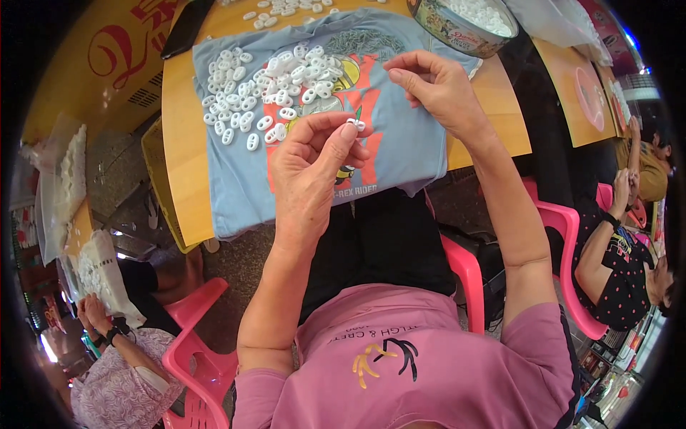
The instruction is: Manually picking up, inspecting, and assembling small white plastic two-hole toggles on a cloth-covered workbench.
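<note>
One white two-hole plastic oval (356, 125) in left hand (309, 157), pinched between thumb tip and index, green tip (358, 113) poking up from it. Partly hidden by the thumb. Held above the middle of a grey-blue printed T-shirt (411, 154). Right hand (436, 89): fingers half curled, thumb and index tips close together, can't tell if gripping anything. Hovers near a heap of thin dark-green bits (364, 43). Under both hands: T-shirt spread over a yellow-brown desk (189, 179), hanging past the near edge. On its left half: loose heap of white ovals (300, 71), with strays toward the near side. On the far side of the desk: more loose ovals (286, 7), black phone (187, 28) at left, round printed tin (461, 39) of white pieces at right.
</note>
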Demonstrator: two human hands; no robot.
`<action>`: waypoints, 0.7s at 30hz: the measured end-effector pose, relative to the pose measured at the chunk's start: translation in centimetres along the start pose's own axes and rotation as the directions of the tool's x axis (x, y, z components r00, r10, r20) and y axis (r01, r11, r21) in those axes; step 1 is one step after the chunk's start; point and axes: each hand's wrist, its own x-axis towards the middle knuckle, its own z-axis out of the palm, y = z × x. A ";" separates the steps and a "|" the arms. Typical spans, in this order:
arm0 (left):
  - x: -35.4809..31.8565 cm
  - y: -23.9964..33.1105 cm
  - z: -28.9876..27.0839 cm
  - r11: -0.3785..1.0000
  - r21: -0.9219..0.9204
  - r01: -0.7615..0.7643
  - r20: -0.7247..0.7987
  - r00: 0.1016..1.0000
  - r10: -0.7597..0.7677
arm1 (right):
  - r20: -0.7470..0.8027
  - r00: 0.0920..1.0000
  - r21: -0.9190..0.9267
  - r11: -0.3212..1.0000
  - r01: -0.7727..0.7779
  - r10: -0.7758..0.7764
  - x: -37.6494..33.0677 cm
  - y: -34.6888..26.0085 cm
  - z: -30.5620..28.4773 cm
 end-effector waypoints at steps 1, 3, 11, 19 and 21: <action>0.0 0.0 -0.1 1.000 0.000 0.000 0.000 1.000 0.000 | -0.050 0.996 -0.070 0.995 0.071 -0.075 0.2 0.3 0.0; 0.1 0.1 -0.4 1.000 0.008 -0.005 0.003 1.000 0.005 | -0.094 0.984 -0.142 0.980 0.139 -0.153 0.3 0.5 0.0; 0.5 0.4 -1.0 0.999 0.032 -0.015 -0.044 0.999 0.016 | 0.026 0.917 -0.547 0.762 0.346 -0.397 1.9 0.4 0.6; 0.4 0.5 -1.0 0.998 0.056 0.008 -0.031 1.000 -0.006 | 0.147 0.898 -0.701 0.597 0.390 -0.414 4.7 -0.3 2.0; 0.5 0.5 -1.0 0.998 0.059 -0.006 -0.041 0.999 0.008 | 0.183 0.898 -0.722 0.565 0.399 -0.401 5.1 -0.4 2.0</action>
